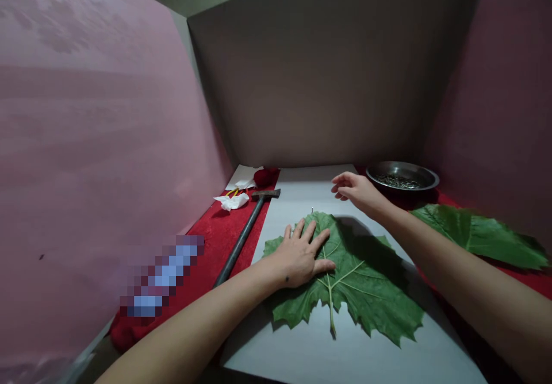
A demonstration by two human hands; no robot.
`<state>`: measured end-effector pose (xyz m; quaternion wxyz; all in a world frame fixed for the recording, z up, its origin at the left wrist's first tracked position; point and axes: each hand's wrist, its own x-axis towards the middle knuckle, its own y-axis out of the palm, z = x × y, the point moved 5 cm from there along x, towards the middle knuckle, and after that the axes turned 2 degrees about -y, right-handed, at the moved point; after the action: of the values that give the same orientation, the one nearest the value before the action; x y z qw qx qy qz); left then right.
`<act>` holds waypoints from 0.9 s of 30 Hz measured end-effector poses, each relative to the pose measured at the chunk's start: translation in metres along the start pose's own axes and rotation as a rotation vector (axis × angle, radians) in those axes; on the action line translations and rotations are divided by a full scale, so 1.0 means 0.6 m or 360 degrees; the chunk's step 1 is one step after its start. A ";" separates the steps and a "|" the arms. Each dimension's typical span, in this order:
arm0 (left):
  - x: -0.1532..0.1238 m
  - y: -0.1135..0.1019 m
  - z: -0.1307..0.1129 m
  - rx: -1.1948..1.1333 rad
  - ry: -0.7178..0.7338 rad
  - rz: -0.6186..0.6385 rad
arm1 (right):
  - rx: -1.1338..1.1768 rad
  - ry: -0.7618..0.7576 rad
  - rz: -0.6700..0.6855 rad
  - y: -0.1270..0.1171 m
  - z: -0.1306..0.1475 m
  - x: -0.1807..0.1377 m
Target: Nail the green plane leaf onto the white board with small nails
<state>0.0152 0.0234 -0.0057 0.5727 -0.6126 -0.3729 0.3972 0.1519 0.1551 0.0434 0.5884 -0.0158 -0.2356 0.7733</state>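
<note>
Left hand point(302, 254): grip wide and empty, palm down, fingers spread, pressing flat on the left half of the large leaf point(366, 280). The leaf lies face-down on the white sheet point(302, 194) on the table. Its midrib runs from the stalk at the near edge away toward the tip at the far edge. Right hand point(356, 191): hangs above the sheet beyond the leaf tip, clear of the leaf, fingers loosely curled. Whether this grip pinches something small cannot be told. A small upright pin-like item point(311, 210) stands at the leaf tip, between the two hands and nearer the right hand. The metal bowl point(403, 172) sits just right of the right hand. The hammer point(244, 237) lies on the red cloth point(207, 246) left of the sheet, handle toward the person, nearer the left hand.
</note>
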 end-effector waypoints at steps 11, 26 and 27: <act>-0.001 0.003 0.008 -0.0018 -0.0196 -0.0047 | -0.1320 -0.0541 0.0732 0.050 -0.037 -0.219; -0.016 -0.015 0.030 -0.0075 -0.0043 -0.0073 | -0.1577 -0.0686 0.0604 0.049 -0.019 -0.213; -0.019 -0.021 0.036 -0.0094 -0.0055 -0.0089 | -0.1571 -0.0712 0.0611 0.052 -0.012 -0.214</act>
<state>-0.0092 0.0224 0.0068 0.5586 -0.6117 -0.4112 0.3803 0.1651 0.0339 -0.0075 0.2961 -0.1671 -0.6804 0.6492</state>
